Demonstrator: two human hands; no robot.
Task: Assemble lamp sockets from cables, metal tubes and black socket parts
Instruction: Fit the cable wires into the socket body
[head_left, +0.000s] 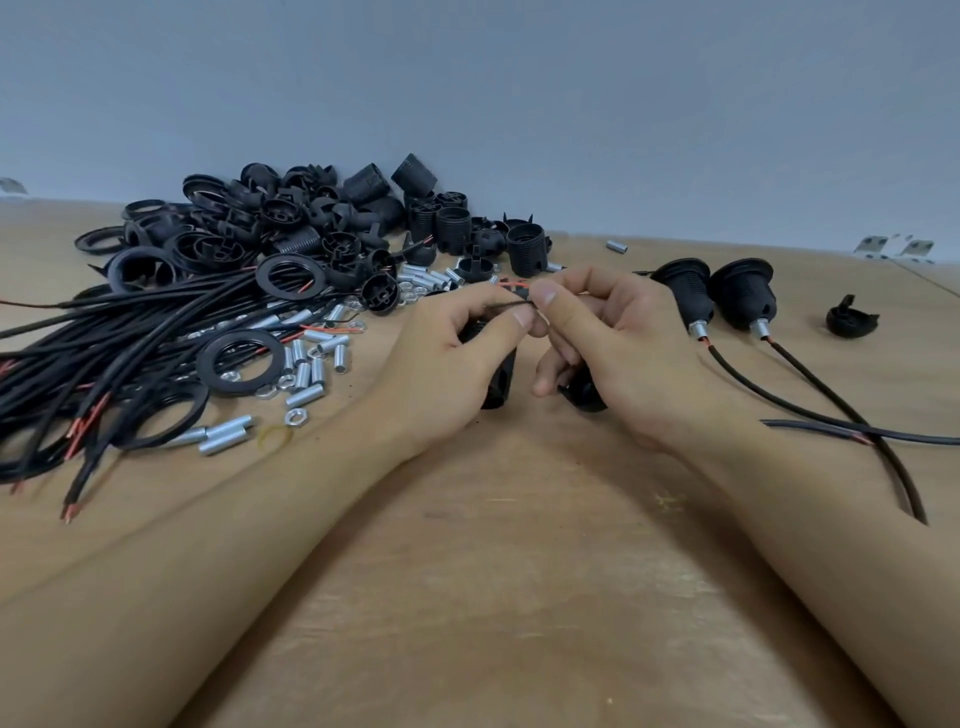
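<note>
At counter (493, 545) centre: left hand (457, 358) and right hand (613, 343), fingers pinching one thin wire (506, 305). Left palm wraps black socket part (498, 379)

Cables (130, 332): black, lying bundled at left, red ends showing.
Metal tubes (311, 374): short, silvery, lying scattered beside the cables.
Socket parts (311, 218): black, sitting heaped behind.
Finished sockets (711, 296): two, lying at right, cables trailing.

Small assembly workshop, probably, bare plywood bench (493, 597) against plain grey wall (519, 93), bulk heap of black socket parts (322, 223), loose metal tubes (311, 374), bundled cables (130, 332), two finished sockets (711, 296)
</note>
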